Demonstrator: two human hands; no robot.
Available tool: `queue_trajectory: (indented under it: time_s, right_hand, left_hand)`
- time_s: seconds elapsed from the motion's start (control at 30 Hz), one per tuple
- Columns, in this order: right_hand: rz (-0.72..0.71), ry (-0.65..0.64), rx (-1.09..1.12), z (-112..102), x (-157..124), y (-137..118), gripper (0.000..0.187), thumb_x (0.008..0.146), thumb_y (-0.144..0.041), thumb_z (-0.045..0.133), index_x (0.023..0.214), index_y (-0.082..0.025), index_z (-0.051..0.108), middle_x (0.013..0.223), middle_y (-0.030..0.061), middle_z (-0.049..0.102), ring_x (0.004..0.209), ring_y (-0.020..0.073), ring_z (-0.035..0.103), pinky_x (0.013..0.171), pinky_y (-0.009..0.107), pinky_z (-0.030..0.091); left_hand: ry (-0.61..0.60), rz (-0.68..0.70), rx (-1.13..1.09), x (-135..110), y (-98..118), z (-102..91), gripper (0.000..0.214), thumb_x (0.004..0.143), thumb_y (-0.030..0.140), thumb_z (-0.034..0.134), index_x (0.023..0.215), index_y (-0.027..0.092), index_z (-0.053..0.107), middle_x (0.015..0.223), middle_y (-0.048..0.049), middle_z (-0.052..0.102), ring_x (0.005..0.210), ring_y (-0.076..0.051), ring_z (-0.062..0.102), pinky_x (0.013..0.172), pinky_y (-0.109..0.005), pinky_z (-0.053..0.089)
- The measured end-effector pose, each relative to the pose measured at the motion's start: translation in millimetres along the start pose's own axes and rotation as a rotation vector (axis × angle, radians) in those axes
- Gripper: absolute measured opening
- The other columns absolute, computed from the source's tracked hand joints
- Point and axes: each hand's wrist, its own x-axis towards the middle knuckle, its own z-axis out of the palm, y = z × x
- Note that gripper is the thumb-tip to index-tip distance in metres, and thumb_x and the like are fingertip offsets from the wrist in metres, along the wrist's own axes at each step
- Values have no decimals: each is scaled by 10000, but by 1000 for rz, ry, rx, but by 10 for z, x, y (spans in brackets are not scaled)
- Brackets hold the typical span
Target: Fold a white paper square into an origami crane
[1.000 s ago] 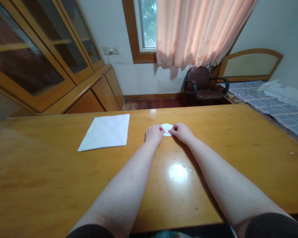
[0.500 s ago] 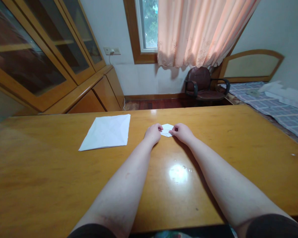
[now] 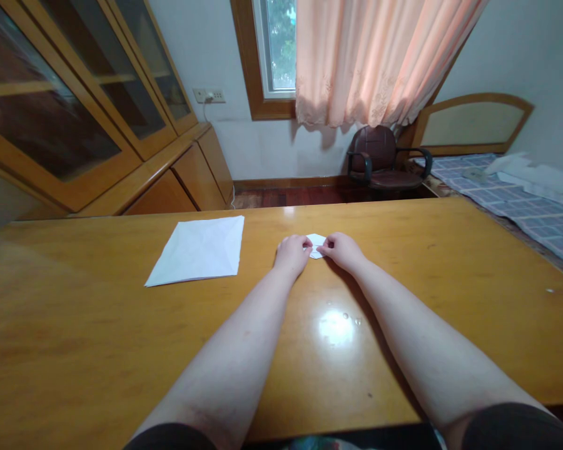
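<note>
A small piece of folded white paper (image 3: 316,240) with angled corners lies on the wooden table (image 3: 98,350), near its far edge. My left hand (image 3: 294,253) pinches the paper from the left, its thumb and fingertips over the middle. From the right, my right hand (image 3: 341,249) has thumb and index finger closed on the opposite side. Crease lines run across the paper between the fingertips; its outer edges are partly covered by the fingers. To the left lies a stack of square white paper sheets (image 3: 197,250), apart from both hands.
A glass-fronted wooden cabinet (image 3: 141,175) stands beyond the table at the left. A brown office chair (image 3: 378,156) is past the far edge, and a bed (image 3: 525,187) with a checked sheet is at the right. Small droplets (image 3: 351,319) dot the tabletop.
My left hand has slid slightly right over the folded paper, bringing its fingertips closer to my right hand's. The right hand has barely moved, and the view has shifted a little.
</note>
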Motion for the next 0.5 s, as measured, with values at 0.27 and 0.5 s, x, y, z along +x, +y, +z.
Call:
queue_trajectory:
  time_s: [0.27, 0.5]
  right_hand:
    - [-14, -1, 39, -14, -11, 4, 76, 735, -228, 585, 778, -189, 634, 779, 21, 656, 654, 123, 521, 579, 222, 331]
    - [-13, -30, 74, -28, 1, 7, 160, 703, -139, 549, 818, -189, 650, 784, 25, 662, 674, 135, 537, 588, 226, 342]
  left_hand:
    - [-27, -31, -60, 34, -44, -6, 136, 785, 248, 608, 857, 268, 721, 918, -15, 705, 879, -186, 605, 822, -300, 457]
    - [-29, -50, -80, 40, -54, 5, 132, 771, 245, 616, 846, 257, 724, 903, -17, 717, 865, -185, 614, 803, -292, 461]
